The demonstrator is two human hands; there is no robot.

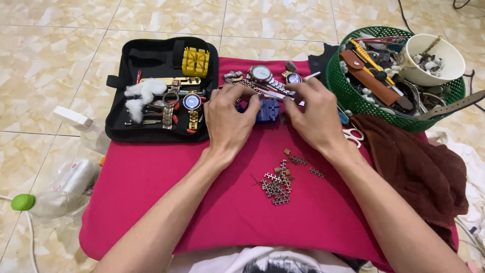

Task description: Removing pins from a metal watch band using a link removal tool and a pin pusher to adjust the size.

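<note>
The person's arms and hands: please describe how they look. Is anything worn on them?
Both arms are bare up to the frame edge, with no sleeves visible. The left hand and right hand have no gloves; no rings, watch or bracelet are visible. The fingernails look short.

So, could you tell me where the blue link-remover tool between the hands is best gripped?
Probably by its two short ends, coming from above. The blue link-remover tool lies flat on the red cloth, and the left hand and right hand already flank those ends, leaving its middle exposed.
</note>
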